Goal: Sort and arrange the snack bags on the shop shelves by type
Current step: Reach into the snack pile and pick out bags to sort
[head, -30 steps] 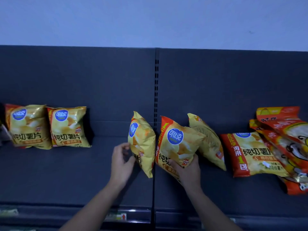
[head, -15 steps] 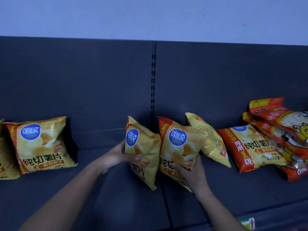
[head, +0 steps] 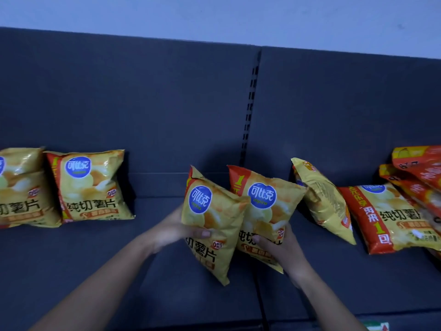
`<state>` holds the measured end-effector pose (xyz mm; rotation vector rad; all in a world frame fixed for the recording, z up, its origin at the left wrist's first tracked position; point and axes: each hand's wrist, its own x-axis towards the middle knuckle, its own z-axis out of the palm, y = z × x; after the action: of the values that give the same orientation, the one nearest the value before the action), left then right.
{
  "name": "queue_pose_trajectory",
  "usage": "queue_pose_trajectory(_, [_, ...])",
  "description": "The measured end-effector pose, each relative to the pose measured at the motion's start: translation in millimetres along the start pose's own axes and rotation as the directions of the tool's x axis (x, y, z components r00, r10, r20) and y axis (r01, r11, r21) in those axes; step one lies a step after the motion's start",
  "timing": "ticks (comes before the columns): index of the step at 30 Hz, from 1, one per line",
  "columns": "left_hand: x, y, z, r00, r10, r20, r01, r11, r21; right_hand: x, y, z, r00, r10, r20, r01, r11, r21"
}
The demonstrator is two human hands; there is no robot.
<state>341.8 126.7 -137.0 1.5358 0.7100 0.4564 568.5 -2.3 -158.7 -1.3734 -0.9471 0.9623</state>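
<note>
Dark grey shop shelf [head: 95, 271] w/ matching back panel [head: 143, 103] and a pale blue wall [head: 214, 15] above; a slotted upright [head: 250, 103] splits the panel at approx 12 o'clock. Mid-view, the left hand [head: 174, 230] pinches the first bag [head: 212, 223], a yellow crisp pack: thumb across its front, other fingers hidden behind. The right hand [head: 279, 247] grips the second bag [head: 265, 211], same print, fingers curled round its lower edge. Both bags are tilted and the first overlaps the second's side; can't tell if either bottom corner touches the shelf. At 9 o'clock a standing pair [head: 90, 187] of the same kind faces front, backs to the panel. At 3 o'clock sit a side-on bag [head: 322, 199], a red-edged bag [head: 386, 216] lying back, and beyond it an orange-red pile [head: 420, 168], prob. a diff type. Step in hand, as I read it: take both held bags toward 9 o'clock and line them up just beside that pair. To do it well, grip light, since these are puffy, slick film packs & the crisps crush easily. Separate the two before setting down and place one at a time: bottom seam flat on the shelf, logo front, top leaning on the panel, sides touching the neighbour w/o overlap. Main risk is a bag sliding forward or toppling once let go, so steady each one before releasing it.
</note>
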Motion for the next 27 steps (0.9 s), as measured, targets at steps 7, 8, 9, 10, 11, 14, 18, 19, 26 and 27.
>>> queue_pose_trajectory(7, [-66.4, -9.0, -18.2, 0.97, 0.01, -0.244, -0.03, 0.996, -0.078, 1.1, 1.6, 44.1, 0.987, 0.025, 0.161, -0.024, 1.0, -0.008])
queue_pose_trajectory(8, [-79.1, -10.9, -23.7, 0.951, 0.011, -0.308, -0.039, 0.995, -0.087, 1.8, 1.8, 55.0, 0.985, 0.032, 0.172, -0.031, 0.999, -0.006])
queue_pose_trajectory(9, [-92.1, -12.6, -29.8, 0.924, 0.013, -0.382, -0.054, 0.994, -0.095, 2.3, 2.6, 66.6, 0.982, 0.038, 0.185, -0.038, 0.999, -0.004])
queue_pose_trajectory(10, [-105.6, -14.4, -37.1, 0.89, 0.018, -0.456, -0.072, 0.992, -0.102, 2.1, 3.3, 78.9, 0.979, 0.04, 0.198, -0.04, 0.999, -0.004])
queue_pose_trajectory(11, [-118.6, -16.7, -45.4, 0.85, 0.022, -0.526, -0.093, 0.99, -0.107, 1.3, 3.9, 91.3, 0.977, 0.038, 0.209, -0.038, 0.999, -0.007])
queue_pose_trajectory(14, [-155.2, -25.2, -74.5, 0.723, 0.026, -0.69, -0.128, 0.987, -0.097, -0.9, 4.3, 127.6, 0.968, 0.023, 0.251, -0.028, 0.999, 0.017])
queue_pose_trajectory(18, [-195.0, -43.1, -119.7, 0.575, 0.001, -0.818, -0.151, 0.983, -0.105, -2.3, 4.4, 177.5, 0.955, 0.012, 0.295, -0.011, 1.0, -0.003])
queue_pose_trajectory(19, [-203.3, -48.1, -131.2, 0.55, -0.013, -0.835, -0.15, 0.982, -0.114, -1.9, 4.5, 190.3, 0.953, 0.01, 0.303, -0.01, 1.0, -0.001])
queue_pose_trajectory(26, [-231.8, -67.7, -211.8, 0.524, -0.013, -0.852, -0.165, 0.98, -0.116, 9.7, 2.8, 271.9, 0.949, 0.019, 0.315, -0.021, 1.0, 0.002])
queue_pose_trajectory(27, [-231.8, -69.4, -222.3, 0.523, -0.006, -0.852, -0.166, 0.98, -0.109, 12.0, 3.9, 280.9, 0.953, 0.017, 0.302, -0.019, 1.0, 0.001])
